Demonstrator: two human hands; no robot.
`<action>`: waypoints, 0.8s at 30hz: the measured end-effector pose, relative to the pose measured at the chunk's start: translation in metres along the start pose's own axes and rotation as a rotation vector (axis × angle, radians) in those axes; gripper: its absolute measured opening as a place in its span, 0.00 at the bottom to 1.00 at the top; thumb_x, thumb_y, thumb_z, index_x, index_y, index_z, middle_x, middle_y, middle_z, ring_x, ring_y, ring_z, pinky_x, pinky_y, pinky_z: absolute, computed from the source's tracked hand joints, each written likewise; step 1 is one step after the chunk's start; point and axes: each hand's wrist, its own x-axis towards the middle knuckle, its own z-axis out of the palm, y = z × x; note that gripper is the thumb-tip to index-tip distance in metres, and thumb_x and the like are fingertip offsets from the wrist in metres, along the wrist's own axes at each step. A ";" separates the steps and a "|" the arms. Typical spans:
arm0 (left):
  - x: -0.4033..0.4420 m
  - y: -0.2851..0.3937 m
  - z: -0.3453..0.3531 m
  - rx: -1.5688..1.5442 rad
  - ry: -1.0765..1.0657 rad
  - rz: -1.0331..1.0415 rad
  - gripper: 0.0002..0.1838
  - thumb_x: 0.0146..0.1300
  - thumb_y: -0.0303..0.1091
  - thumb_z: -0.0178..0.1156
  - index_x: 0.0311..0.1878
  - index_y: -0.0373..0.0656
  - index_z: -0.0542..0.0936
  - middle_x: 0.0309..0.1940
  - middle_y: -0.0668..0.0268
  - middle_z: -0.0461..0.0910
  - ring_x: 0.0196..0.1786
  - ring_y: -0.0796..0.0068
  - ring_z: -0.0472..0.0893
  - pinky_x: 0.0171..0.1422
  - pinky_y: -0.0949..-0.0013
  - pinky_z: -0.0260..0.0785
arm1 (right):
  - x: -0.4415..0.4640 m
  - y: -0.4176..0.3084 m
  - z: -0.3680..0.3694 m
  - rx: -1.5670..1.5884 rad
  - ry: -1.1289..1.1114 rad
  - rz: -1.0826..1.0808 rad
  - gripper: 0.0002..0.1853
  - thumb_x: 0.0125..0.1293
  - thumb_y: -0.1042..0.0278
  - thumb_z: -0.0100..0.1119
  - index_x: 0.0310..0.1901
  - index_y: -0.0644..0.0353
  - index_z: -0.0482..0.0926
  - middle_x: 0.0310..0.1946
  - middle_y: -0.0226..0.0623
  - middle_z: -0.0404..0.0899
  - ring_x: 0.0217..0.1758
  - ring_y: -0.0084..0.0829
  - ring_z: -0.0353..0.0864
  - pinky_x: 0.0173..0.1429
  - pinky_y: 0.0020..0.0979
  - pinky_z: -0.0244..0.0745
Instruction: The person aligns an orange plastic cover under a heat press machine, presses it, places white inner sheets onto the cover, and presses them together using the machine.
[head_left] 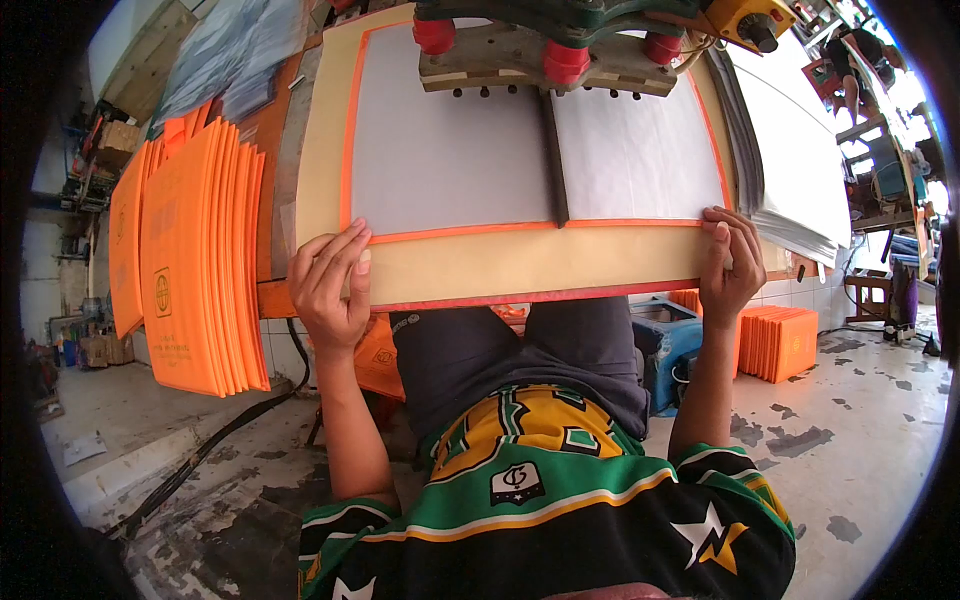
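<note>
An opened orange-edged folder cover (pixel 460 165) lies on a tan board (pixel 530 270), its pale inside facing up and a dark strip down its middle. My left hand (pixel 332 285) is at its near left corner, fingers bent and closed on the orange edge. At the near right corner my right hand (pixel 735 262) has its thumb and fingers closed on the edge. The far side of the cover runs under a green machine head (pixel 560 25), where several dark studs show along a metal bar. Parts of both hands' grips are hidden.
Orange folders (pixel 205 270) with a printed emblem overhang the table at left, beside clear plastic sheets (pixel 225 65). White sheets (pixel 795 150) are stacked at right. An orange stack (pixel 778 343) and a blue stool-like object (pixel 665 350) are below. A yellow control box (pixel 752 24) sits near the machine.
</note>
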 end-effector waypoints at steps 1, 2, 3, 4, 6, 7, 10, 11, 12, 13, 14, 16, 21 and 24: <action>0.000 0.000 0.000 0.005 0.000 0.002 0.18 0.83 0.41 0.61 0.58 0.42 0.96 0.57 0.66 0.96 0.59 0.63 0.89 0.69 0.59 0.75 | 0.000 0.000 0.000 -0.001 -0.001 -0.001 0.17 0.85 0.68 0.59 0.40 0.66 0.92 0.45 0.43 0.96 0.55 0.42 0.95 0.64 0.44 0.87; 0.000 0.000 0.000 0.009 0.001 0.005 0.18 0.83 0.41 0.61 0.58 0.42 0.96 0.57 0.66 0.96 0.59 0.63 0.89 0.69 0.59 0.75 | 0.000 0.000 0.000 -0.001 -0.001 -0.001 0.17 0.85 0.68 0.59 0.40 0.66 0.92 0.45 0.43 0.96 0.55 0.42 0.95 0.64 0.44 0.87; 0.000 0.000 0.000 0.009 0.000 0.005 0.18 0.83 0.41 0.61 0.58 0.42 0.96 0.57 0.66 0.96 0.59 0.63 0.89 0.69 0.59 0.75 | 0.000 0.000 0.000 0.001 -0.001 0.002 0.16 0.85 0.68 0.59 0.40 0.66 0.92 0.45 0.43 0.96 0.55 0.42 0.95 0.64 0.44 0.87; 0.000 0.001 0.000 0.007 -0.001 -0.001 0.18 0.83 0.41 0.61 0.58 0.42 0.96 0.57 0.66 0.96 0.59 0.63 0.89 0.69 0.59 0.75 | 0.000 0.000 0.000 0.004 -0.002 0.004 0.16 0.85 0.68 0.60 0.40 0.66 0.92 0.45 0.43 0.96 0.55 0.42 0.95 0.64 0.44 0.87; 0.000 0.001 0.000 0.004 -0.001 -0.006 0.18 0.83 0.41 0.61 0.58 0.42 0.96 0.57 0.66 0.96 0.59 0.63 0.89 0.69 0.59 0.75 | 0.000 0.001 0.000 0.005 0.000 0.002 0.16 0.85 0.68 0.60 0.40 0.67 0.92 0.45 0.43 0.96 0.55 0.42 0.95 0.64 0.44 0.87; 0.000 0.000 0.000 0.003 -0.003 -0.008 0.18 0.83 0.41 0.61 0.58 0.42 0.96 0.58 0.66 0.96 0.59 0.63 0.89 0.69 0.59 0.75 | 0.000 0.001 0.000 0.005 0.002 0.000 0.16 0.85 0.68 0.60 0.40 0.67 0.92 0.45 0.43 0.96 0.55 0.42 0.95 0.64 0.44 0.87; -0.001 0.000 0.000 0.003 -0.001 -0.013 0.18 0.83 0.41 0.61 0.58 0.43 0.96 0.58 0.66 0.96 0.59 0.63 0.89 0.69 0.59 0.75 | 0.001 -0.002 -0.001 0.014 0.003 0.005 0.16 0.85 0.68 0.60 0.40 0.67 0.92 0.44 0.44 0.96 0.55 0.43 0.95 0.63 0.44 0.88; -0.001 0.000 0.001 0.005 0.002 -0.016 0.18 0.83 0.41 0.61 0.58 0.43 0.96 0.58 0.67 0.96 0.59 0.63 0.89 0.69 0.59 0.75 | 0.001 -0.002 -0.001 0.014 0.003 0.005 0.16 0.85 0.68 0.60 0.40 0.67 0.92 0.44 0.44 0.96 0.55 0.43 0.95 0.63 0.44 0.88; -0.002 0.000 0.001 0.005 0.002 -0.016 0.18 0.83 0.41 0.61 0.58 0.43 0.96 0.58 0.67 0.96 0.59 0.63 0.89 0.69 0.59 0.75 | 0.000 -0.001 0.000 0.012 0.006 0.005 0.16 0.85 0.69 0.60 0.40 0.67 0.92 0.44 0.44 0.96 0.55 0.43 0.95 0.63 0.44 0.88; -0.002 0.000 0.001 0.006 0.001 -0.017 0.18 0.83 0.41 0.61 0.58 0.43 0.96 0.58 0.67 0.96 0.59 0.63 0.89 0.69 0.59 0.75 | 0.000 -0.001 0.000 0.011 0.009 0.004 0.16 0.84 0.69 0.60 0.39 0.67 0.92 0.44 0.44 0.96 0.54 0.43 0.95 0.63 0.44 0.88; -0.002 -0.001 0.001 0.007 0.000 -0.019 0.18 0.83 0.41 0.61 0.58 0.43 0.96 0.58 0.67 0.96 0.59 0.63 0.89 0.69 0.59 0.75 | 0.000 -0.001 0.000 0.011 0.009 0.004 0.16 0.84 0.69 0.60 0.39 0.67 0.92 0.44 0.44 0.96 0.54 0.43 0.95 0.63 0.44 0.88; -0.001 0.000 0.000 0.008 0.000 -0.017 0.18 0.83 0.41 0.61 0.58 0.43 0.96 0.58 0.67 0.96 0.59 0.63 0.89 0.69 0.59 0.75 | 0.001 -0.001 0.000 0.016 0.008 -0.003 0.16 0.84 0.69 0.60 0.39 0.67 0.92 0.44 0.44 0.96 0.54 0.43 0.95 0.63 0.44 0.88; 0.000 0.000 0.000 0.005 -0.001 -0.010 0.18 0.83 0.41 0.61 0.57 0.43 0.96 0.58 0.66 0.96 0.59 0.63 0.89 0.70 0.59 0.75 | 0.002 -0.003 0.000 0.018 0.006 -0.003 0.15 0.84 0.69 0.60 0.39 0.67 0.92 0.44 0.44 0.96 0.54 0.43 0.95 0.63 0.44 0.88; -0.001 0.000 0.001 -0.003 0.003 -0.007 0.18 0.83 0.41 0.61 0.57 0.42 0.96 0.57 0.66 0.96 0.59 0.63 0.88 0.70 0.58 0.75 | 0.000 -0.001 0.000 0.013 0.006 -0.005 0.16 0.85 0.69 0.60 0.39 0.67 0.92 0.44 0.44 0.96 0.54 0.43 0.95 0.62 0.44 0.88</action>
